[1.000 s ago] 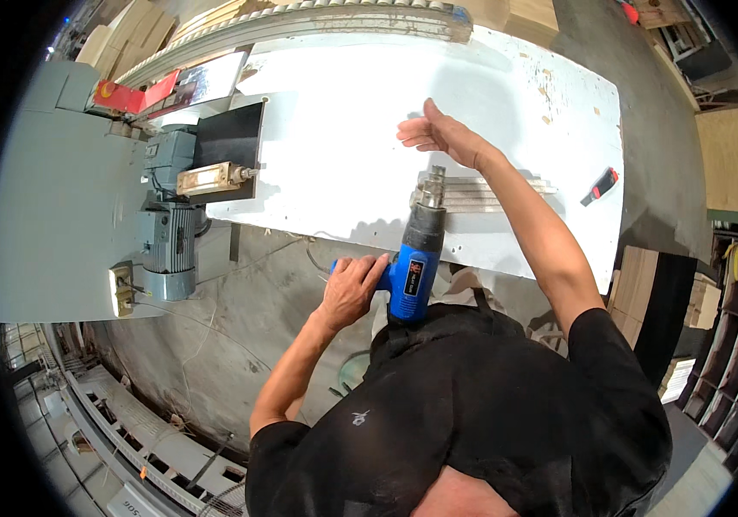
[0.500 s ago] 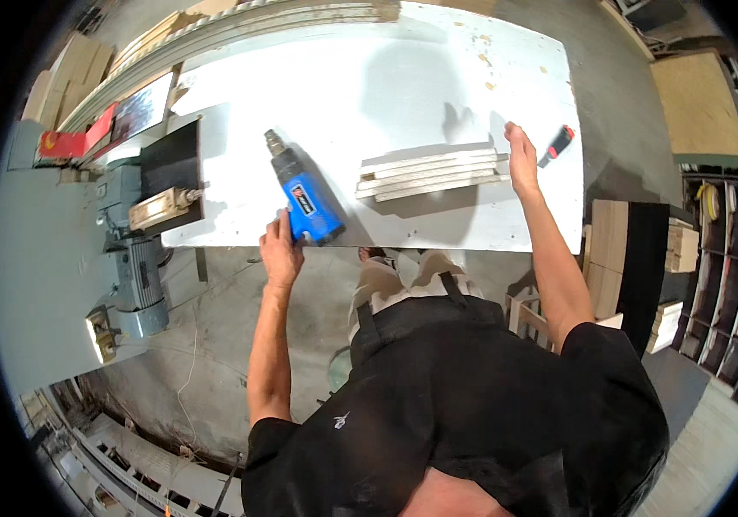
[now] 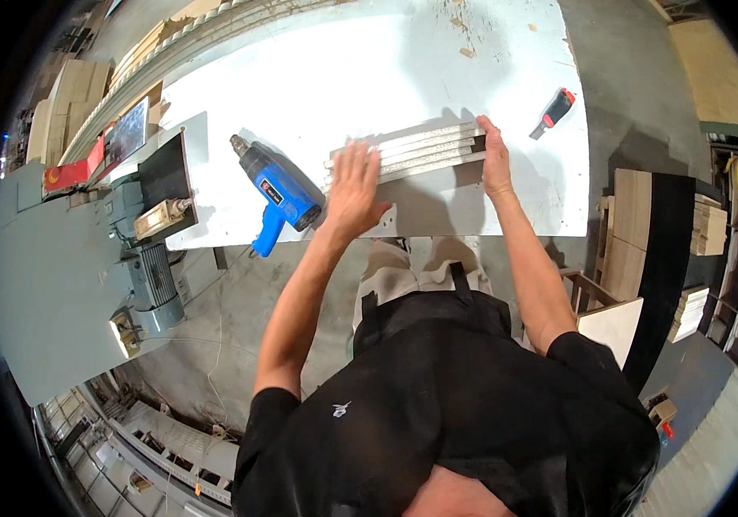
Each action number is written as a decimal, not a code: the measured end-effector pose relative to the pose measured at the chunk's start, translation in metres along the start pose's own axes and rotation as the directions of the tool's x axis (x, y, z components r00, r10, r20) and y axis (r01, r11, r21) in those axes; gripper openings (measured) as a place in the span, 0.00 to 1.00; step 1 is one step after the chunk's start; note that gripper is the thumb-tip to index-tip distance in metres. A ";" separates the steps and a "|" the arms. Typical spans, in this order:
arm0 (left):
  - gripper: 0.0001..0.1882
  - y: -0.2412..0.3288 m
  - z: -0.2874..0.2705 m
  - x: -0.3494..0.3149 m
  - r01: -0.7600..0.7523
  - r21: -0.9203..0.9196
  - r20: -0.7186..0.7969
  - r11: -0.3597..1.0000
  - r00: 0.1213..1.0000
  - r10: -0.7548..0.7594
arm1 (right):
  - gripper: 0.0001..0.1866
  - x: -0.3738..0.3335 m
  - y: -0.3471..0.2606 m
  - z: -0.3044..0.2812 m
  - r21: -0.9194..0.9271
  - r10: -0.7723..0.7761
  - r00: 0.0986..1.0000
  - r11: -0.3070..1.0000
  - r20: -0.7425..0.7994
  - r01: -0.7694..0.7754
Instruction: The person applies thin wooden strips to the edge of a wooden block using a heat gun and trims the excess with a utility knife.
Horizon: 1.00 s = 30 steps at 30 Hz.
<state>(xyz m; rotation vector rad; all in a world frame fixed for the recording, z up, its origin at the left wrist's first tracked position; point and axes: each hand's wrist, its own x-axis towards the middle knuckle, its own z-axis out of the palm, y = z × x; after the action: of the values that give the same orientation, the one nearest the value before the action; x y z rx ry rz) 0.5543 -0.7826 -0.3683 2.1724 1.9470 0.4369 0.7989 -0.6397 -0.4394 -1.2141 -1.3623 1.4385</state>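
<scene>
Several narrow board strips with pale, speckled edges lie side by side on the white table. My left hand is at their left end, fingers stretched out and covering part of it. At the right end, my right hand stands on edge with straight fingers, its palm side against or very close to the strip ends. Left of my left hand, a blue and black heat gun rests on its side, its metal nozzle pointing away and left, its handle reaching over the table's near edge.
Beyond my right hand lies a red and black utility knife. Off the table's left side stands a machine with a grey motor and a dark plate. Boards lean at the right, near a compartmented shelf.
My left hand has left the heat gun and moved right to the strips' left end. My right hand has come in to their right end. The strips look more evenly lined up.
</scene>
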 end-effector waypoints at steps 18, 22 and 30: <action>0.48 0.080 0.004 0.079 0.090 -0.764 -0.074 0.639 0.971 -0.226 | 0.61 0.014 -0.154 -0.049 0.208 -0.247 0.876 0.963 0.414 0.173; 0.54 0.099 0.014 0.086 0.091 -0.941 0.013 0.325 0.972 -0.234 | 0.70 -0.010 -0.191 -0.019 0.134 -0.218 0.828 0.976 0.517 0.173; 0.51 0.074 0.056 0.075 0.147 -0.800 0.043 0.582 0.981 -0.189 | 0.61 -0.023 -0.152 -0.023 -0.099 0.036 0.830 0.995 0.557 0.023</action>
<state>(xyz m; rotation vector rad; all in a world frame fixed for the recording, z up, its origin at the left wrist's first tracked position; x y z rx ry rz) 0.6495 -0.7137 -0.3889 1.3672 1.4831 1.0901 0.8162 -0.6406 -0.2852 -0.8797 -1.8400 1.8382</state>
